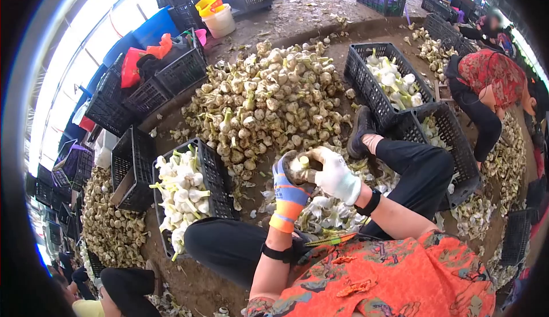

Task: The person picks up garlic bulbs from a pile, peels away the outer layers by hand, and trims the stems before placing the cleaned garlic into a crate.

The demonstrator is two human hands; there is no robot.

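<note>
My left hand, in a blue and orange glove, is closed round a garlic bulb with a pale cut stem. From the other side my right hand, in a white glove, has its fingers closed on the same bulb. Whether a small tool is in the right hand cannot be seen. Loose peeled skins lie beneath both hands. Ahead of them rises a big heap of unpeeled garlic. Cleaned white garlic fills a black crate at my left knee.
Two more black crates holding white garlic stand by my right leg. At the back left are a white bucket and stacked crates. A co-worker in red bends at the right; another person's knee shows lower left.
</note>
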